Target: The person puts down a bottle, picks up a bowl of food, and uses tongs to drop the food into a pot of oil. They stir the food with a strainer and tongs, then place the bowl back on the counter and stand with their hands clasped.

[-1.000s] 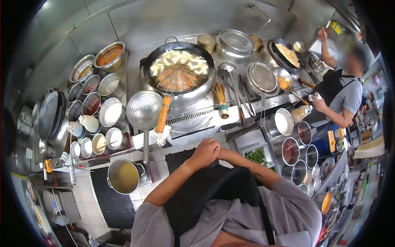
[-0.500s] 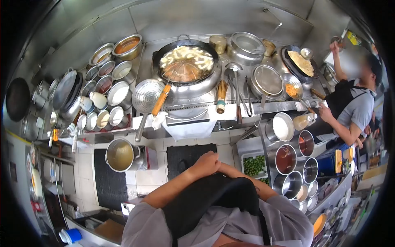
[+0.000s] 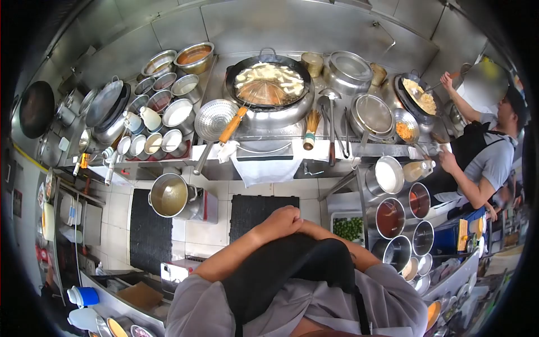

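Observation:
Both of my hands are together in front of my black apron. My left hand (image 3: 281,219) is closed and lies over my right hand (image 3: 300,223), apparently clasping it. The fingers of my right hand are mostly hidden beneath the left. No tool shows in either hand. Ahead, pale strips bubble in oil in a large wok (image 3: 272,102), with a round wire skimmer (image 3: 260,92) sitting in it. The skimmer's orange-wrapped handle points toward me. A perforated ladle (image 3: 217,120) lies left of the wok, and a bamboo brush (image 3: 311,129) to the right.
Metal pots of sauces and powders (image 3: 178,112) crowd the counter's left. A stockpot (image 3: 170,195) stands low on the left near black floor mats (image 3: 259,210). At right, a co-worker (image 3: 477,149) works at another wok (image 3: 415,95). Below are sauce pots (image 3: 389,217) and green limes (image 3: 348,227).
The view has shifted, so the counter appears further right and my left side shows more. My hands stay clasped. The co-worker's raised hand is lower, and the food in that wok looks broken up.

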Demonstrator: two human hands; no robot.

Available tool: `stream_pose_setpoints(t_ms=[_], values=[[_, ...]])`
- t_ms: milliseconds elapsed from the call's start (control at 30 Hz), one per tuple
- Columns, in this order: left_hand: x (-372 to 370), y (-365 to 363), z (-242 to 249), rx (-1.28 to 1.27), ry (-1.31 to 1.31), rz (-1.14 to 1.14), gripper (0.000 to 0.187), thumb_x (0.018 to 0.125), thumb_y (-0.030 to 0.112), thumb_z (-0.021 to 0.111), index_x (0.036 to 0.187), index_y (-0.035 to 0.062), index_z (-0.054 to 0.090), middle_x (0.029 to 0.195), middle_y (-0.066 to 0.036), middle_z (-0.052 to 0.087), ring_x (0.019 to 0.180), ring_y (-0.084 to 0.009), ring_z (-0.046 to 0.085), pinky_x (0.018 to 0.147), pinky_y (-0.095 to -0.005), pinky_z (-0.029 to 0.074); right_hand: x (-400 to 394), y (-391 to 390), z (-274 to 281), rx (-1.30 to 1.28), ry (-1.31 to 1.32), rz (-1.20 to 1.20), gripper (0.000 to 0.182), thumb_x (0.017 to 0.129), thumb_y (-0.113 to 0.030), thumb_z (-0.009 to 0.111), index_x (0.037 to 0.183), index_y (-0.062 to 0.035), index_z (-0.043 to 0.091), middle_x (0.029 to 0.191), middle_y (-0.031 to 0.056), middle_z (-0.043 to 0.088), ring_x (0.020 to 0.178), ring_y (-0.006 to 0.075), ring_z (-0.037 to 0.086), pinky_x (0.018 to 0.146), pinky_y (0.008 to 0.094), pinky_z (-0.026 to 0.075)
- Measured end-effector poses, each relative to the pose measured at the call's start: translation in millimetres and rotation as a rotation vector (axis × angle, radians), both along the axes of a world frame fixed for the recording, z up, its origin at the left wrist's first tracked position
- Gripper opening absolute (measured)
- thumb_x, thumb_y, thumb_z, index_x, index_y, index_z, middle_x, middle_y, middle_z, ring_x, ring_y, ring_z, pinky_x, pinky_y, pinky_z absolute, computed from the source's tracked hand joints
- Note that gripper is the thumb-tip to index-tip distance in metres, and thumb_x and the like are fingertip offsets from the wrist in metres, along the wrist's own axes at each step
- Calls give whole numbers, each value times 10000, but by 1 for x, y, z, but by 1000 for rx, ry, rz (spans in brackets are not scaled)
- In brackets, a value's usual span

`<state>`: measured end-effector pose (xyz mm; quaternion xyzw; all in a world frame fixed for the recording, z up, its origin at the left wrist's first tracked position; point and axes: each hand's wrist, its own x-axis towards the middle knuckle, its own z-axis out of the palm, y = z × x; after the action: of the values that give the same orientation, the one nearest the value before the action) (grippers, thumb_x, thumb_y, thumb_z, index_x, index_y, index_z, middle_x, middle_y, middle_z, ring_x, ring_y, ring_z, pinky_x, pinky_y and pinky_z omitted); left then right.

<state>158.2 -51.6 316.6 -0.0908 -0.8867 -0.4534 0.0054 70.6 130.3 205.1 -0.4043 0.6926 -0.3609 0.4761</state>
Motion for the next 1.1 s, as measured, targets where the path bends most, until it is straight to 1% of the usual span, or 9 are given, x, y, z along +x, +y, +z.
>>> stream_pose_setpoints(t_ms=[100,167,367,500,600,867,900,967,1100], values=[[7,-11,6,61,59,62,197,853,187,639,794,15,563,808,-169,576,795,-360,576,715,-442,465,2,-42,9,-8,16,-2,302,889,-228,620,1105,-18,637,909,77,680,797,175,646,709,311,533],[15,-22,4,-109,238,189,196,857,182,634,790,14,558,800,-171,577,769,-354,575,693,-432,464,2,-59,16,-10,27,5,301,888,-228,621,1104,-19,637,909,77,680,798,174,645,710,311,532],[43,-58,8,20,19,96,201,860,188,635,796,11,564,807,-170,583,801,-344,574,711,-423,462,27,-95,16,-28,28,46,297,886,-225,624,1100,-20,639,908,75,680,800,173,644,714,311,532],[54,-72,15,79,62,118,202,862,188,632,803,6,566,804,-175,584,800,-347,582,712,-424,465,35,-122,22,-41,38,47,295,885,-223,625,1098,-20,640,908,74,680,802,172,643,716,310,531],[63,-86,12,-104,205,235,208,860,192,637,810,1,572,795,-179,585,761,-349,590,693,-424,471,42,-152,26,-49,46,48,293,884,-222,626,1096,-21,640,908,73,680,804,172,642,718,310,531],[75,-104,21,46,-61,134,227,861,213,640,842,-6,583,839,-195,593,817,-358,591,733,-419,472,52,-162,28,-53,70,51,288,882,-218,630,1092,-22,642,907,71,680,808,170,641,723,309,530],[75,-104,20,47,-59,133,227,861,213,640,842,-6,583,839,-195,593,817,-358,591,733,-419,472,53,-166,29,-54,72,51,287,881,-218,630,1091,-22,642,907,71,680,808,170,640,724,309,530],[78,-104,16,-78,206,279,237,863,215,641,820,-10,582,794,-189,600,766,-352,597,707,-421,472,55,-170,31,-56,73,51,286,881,-217,631,1090,-23,643,906,70,680,809,170,640,725,309,530],[83,-110,11,-1,135,215,234,863,214,640,816,-7,579,805,-191,597,762,-352,594,696,-425,466,60,-171,28,-59,74,51,284,879,-215,632,1088,-23,644,906,69,681,811,169,639,728,309,529]])
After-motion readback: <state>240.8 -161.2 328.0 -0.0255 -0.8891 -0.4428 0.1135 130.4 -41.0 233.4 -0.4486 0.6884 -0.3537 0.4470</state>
